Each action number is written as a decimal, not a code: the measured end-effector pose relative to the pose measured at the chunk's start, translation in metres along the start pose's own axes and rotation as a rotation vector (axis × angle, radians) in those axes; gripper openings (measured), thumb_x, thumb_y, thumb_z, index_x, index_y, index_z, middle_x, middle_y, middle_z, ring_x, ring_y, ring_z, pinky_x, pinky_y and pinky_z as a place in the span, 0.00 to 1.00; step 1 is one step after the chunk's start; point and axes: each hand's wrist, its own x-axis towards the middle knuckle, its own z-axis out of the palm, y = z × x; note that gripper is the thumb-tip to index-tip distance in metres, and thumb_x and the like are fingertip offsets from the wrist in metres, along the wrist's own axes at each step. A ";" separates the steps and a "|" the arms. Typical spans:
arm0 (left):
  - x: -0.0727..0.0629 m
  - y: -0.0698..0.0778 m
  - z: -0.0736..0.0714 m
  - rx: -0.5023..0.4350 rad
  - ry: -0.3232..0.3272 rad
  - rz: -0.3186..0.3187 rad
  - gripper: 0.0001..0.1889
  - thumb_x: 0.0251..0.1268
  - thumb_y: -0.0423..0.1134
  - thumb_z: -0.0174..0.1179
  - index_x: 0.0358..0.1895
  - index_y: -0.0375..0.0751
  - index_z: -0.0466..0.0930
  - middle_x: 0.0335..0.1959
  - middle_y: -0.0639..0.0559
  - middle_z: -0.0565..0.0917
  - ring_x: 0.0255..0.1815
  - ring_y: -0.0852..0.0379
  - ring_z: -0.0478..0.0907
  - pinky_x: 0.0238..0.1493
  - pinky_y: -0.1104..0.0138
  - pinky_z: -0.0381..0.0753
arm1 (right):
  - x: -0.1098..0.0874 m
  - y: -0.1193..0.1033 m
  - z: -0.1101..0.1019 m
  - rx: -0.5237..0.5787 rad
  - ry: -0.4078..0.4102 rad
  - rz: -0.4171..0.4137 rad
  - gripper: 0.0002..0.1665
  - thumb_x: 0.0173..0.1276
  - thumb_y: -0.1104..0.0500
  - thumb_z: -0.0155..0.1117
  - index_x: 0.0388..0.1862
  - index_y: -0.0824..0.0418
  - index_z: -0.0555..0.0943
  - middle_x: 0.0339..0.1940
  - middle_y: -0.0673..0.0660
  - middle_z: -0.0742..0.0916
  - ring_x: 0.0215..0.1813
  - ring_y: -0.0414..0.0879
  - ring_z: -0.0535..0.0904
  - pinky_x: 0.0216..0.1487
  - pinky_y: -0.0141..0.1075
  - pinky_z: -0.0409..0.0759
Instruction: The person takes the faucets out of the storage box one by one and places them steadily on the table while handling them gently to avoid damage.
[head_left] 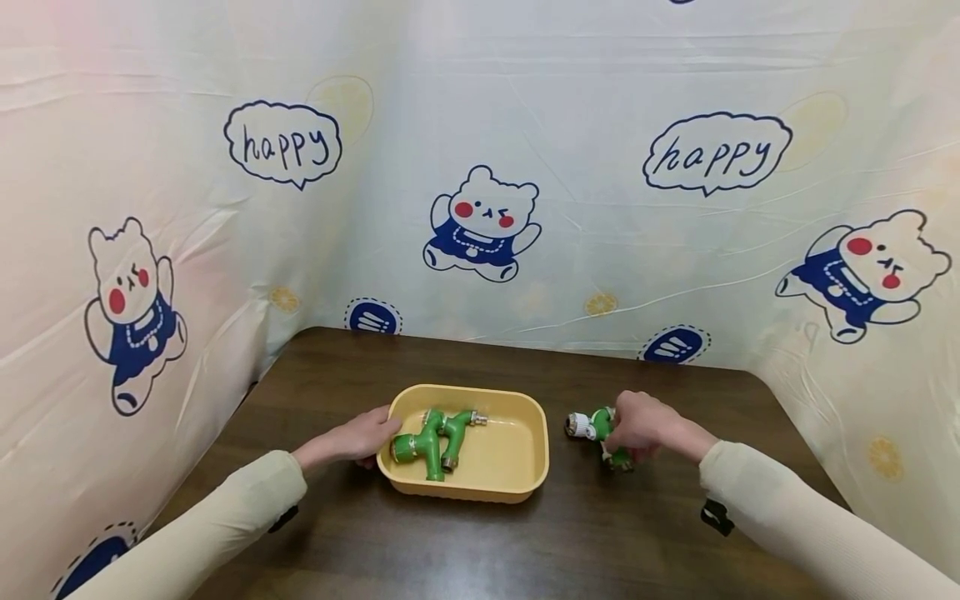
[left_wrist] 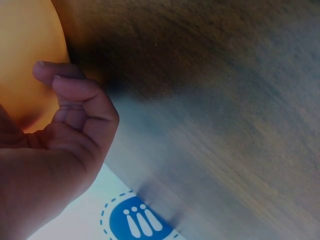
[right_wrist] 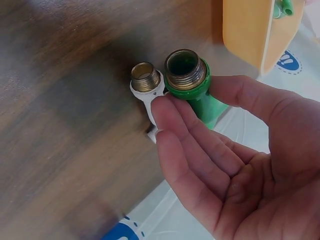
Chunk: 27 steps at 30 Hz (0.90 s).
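A yellow plastic tray (head_left: 517,454) holds two green faucets, one with a thick collar (head_left: 429,448) and one with a metal nozzle (head_left: 454,431). At its left rim my left hand (head_left: 369,433) grips the wall, thumb at the top edge, curled fingers (left_wrist: 75,92) against the outside. To the tray's right my right hand (head_left: 641,423) pinches a green faucet (right_wrist: 186,75) between thumb and fingers; its threaded brass mouth faces the right wrist camera. Close beside it is a white faucet (right_wrist: 146,82), also with a threaded end. My right hand hides much of both in the head view.
A dark brown wooden table (head_left: 480,550) carries everything. Behind it and along both sides hangs a pale curtain (head_left: 570,100) printed with bears and "happy" bubbles. The table's back edge (head_left: 525,346) lies close to the curtain.
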 end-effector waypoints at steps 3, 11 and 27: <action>0.002 -0.006 -0.002 0.003 -0.027 0.044 0.22 0.85 0.41 0.36 0.65 0.23 0.64 0.19 0.46 0.80 0.13 0.57 0.72 0.13 0.68 0.71 | 0.000 0.002 0.000 0.007 -0.005 0.003 0.09 0.65 0.60 0.76 0.27 0.61 0.86 0.19 0.56 0.86 0.22 0.49 0.84 0.24 0.41 0.85; 0.000 0.000 0.002 0.012 0.007 -0.018 0.21 0.85 0.39 0.37 0.67 0.26 0.65 0.19 0.45 0.81 0.13 0.57 0.71 0.14 0.68 0.70 | -0.004 0.007 0.001 -0.001 0.003 0.008 0.11 0.64 0.59 0.76 0.24 0.61 0.85 0.18 0.56 0.86 0.21 0.47 0.84 0.24 0.41 0.85; 0.000 0.002 0.002 0.027 0.025 -0.038 0.21 0.86 0.40 0.37 0.69 0.27 0.64 0.20 0.45 0.80 0.13 0.56 0.71 0.15 0.67 0.70 | -0.005 0.018 0.000 0.036 0.003 0.021 0.11 0.65 0.60 0.75 0.24 0.61 0.85 0.18 0.56 0.85 0.20 0.46 0.83 0.23 0.40 0.85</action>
